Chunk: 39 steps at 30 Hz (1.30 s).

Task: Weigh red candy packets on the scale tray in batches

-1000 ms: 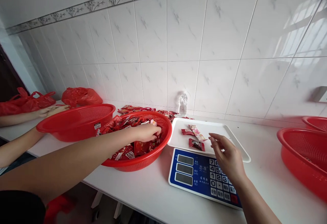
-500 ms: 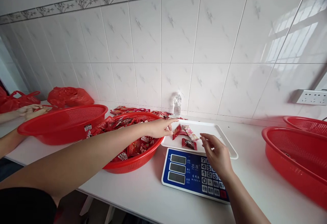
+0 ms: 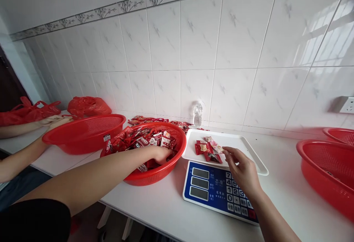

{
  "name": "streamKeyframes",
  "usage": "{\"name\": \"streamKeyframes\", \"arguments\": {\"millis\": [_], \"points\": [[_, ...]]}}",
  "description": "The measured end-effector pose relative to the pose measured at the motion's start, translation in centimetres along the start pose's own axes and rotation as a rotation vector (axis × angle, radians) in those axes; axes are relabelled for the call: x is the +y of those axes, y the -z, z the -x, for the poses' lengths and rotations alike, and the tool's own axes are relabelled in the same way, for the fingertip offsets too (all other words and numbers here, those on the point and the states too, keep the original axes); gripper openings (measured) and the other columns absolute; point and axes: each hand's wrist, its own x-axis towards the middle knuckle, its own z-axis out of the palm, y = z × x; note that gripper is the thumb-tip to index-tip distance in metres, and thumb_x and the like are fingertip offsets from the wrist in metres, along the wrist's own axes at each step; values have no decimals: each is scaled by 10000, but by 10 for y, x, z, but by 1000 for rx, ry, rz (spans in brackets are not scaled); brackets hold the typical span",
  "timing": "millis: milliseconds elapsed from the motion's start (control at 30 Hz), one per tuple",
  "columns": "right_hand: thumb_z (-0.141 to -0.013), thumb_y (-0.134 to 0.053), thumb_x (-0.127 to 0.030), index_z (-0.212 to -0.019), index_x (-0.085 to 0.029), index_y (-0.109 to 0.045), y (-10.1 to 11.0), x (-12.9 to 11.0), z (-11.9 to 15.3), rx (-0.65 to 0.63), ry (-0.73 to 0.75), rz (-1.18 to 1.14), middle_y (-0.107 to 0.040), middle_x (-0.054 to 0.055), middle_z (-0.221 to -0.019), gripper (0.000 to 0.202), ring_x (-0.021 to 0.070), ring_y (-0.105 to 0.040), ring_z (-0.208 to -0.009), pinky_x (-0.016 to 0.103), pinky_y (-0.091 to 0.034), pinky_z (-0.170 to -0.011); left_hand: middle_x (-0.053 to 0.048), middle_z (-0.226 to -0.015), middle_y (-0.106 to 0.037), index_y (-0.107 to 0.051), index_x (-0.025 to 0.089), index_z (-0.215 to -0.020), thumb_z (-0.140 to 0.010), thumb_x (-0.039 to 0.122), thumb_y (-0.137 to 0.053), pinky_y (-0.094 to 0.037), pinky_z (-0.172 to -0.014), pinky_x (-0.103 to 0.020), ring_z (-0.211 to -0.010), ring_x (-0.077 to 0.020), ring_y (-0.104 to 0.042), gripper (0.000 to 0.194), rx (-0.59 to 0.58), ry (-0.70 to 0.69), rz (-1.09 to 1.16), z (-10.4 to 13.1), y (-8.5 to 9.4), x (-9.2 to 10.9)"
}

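Observation:
My left hand [image 3: 163,154] reaches into a red basket [image 3: 181,144] of small wrapped snack packets [image 3: 151,139]; its fingers are hidden among them. On the white tray [image 3: 243,142] of the scale lie two red packets, one flat [image 3: 202,147] and one nearer the front edge [image 3: 212,157], beside a pink-and-white packet [image 3: 213,144]. My right hand [image 3: 242,166] is closed in a pinch at the near right end of the pink-and-white packet. Below that hand is the scale's blue panel [image 3: 211,181] with its keys and blank-looking displays.
Another red basket [image 3: 83,148] stands at left, near a co-worker's hands [image 3: 56,121]. Red plastic bags [image 3: 88,105] lie behind it. Against the wall are a clear bottle [image 3: 198,115] and more red packets [image 3: 146,119]. Further red baskets [image 3: 326,175] stand at right.
My left hand has moved from the tray's left edge down into the basket. My right hand has come to the pink-and-white packet's end. The red packets show more flatly. My view has turned slightly left.

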Motion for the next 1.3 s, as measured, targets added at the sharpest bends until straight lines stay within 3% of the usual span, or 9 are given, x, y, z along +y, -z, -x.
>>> {"name": "streamKeyframes", "arguments": {"millis": [100,333,433,567,667,933,1033,1167,1300], "points": [[-928,-438,-487,-1020,-222,-658,0,2,0,-2,-5,4,-694,66,-933,357,172,-635,-694,274,-504,-587,-79,-1028,-713,-657,223,-1073,-566,248,-713,-520,-697,-330,-832,-271,-660,511,-117,-1,10,-6,6,-2],[-923,-436,-507,-1004,-222,-660,0,4,-1,6,-16,32,-702,56,-910,371,175,-649,-700,282,-509,-616,-44,-869,-724,-719,221,-891,-485,232,-767,-507,-678,-336,-756,-262,-636,409,-248,-4,-9,-15,13,-1],[-921,-445,-503,-1012,-226,-660,1,4,0,13,-30,40,-704,49,-898,362,174,-652,-702,268,-500,-588,-44,-785,-708,-719,211,-781,-448,213,-786,-498,-669,-354,-706,-259,-617,340,-244,3,-27,-16,19,5],[-920,-446,-506,-1014,-223,-661,1,4,0,12,-23,32,-707,55,-893,368,179,-652,-698,264,-495,-567,-30,-673,-657,-648,196,-604,-436,227,-799,-482,-688,-351,-679,-243,-590,228,-153,18,-50,-12,33,6],[-920,-446,-508,-1006,-224,-664,2,3,0,8,-24,18,-709,51,-891,368,173,-655,-701,255,-496,-564,-2,-520,-559,-539,190,-497,-517,284,-767,-467,-627,-316,-597,-207,-562,248,-101,42,-27,-5,43,0],[-916,-462,-495,-1034,-225,-660,1,5,1,-10,-53,1,-709,43,-896,355,174,-653,-715,264,-495,-597,44,-506,-517,-560,182,-559,-643,345,-683,-341,-494,-217,-496,-107,-446,221,44,41,76,12,68,-22],[-913,-469,-492,-1013,-236,-662,0,6,1,-14,-74,-11,-706,31,-895,335,170,-646,-714,261,-487,-606,45,-517,-496,-540,179,-573,-691,330,-625,-292,-473,-217,-489,-95,-406,210,173,-3,121,12,77,-24],[-909,-481,-489,-995,-257,-660,-1,5,0,-12,-95,-16,-701,8,-892,305,157,-631,-712,256,-480,-631,39,-575,-532,-557,178,-676,-723,324,-587,-322,-492,-210,-528,-104,-466,157,370,-49,340,10,88,-4],[-906,-487,-486,-990,-256,-662,-1,5,0,-11,-93,-25,-701,10,-889,301,158,-623,-716,263,-478,-651,20,-653,-582,-568,170,-748,-763,374,-586,-415,-568,-217,-631,-130,-563,206,383,-117,571,3,87,30]]}}
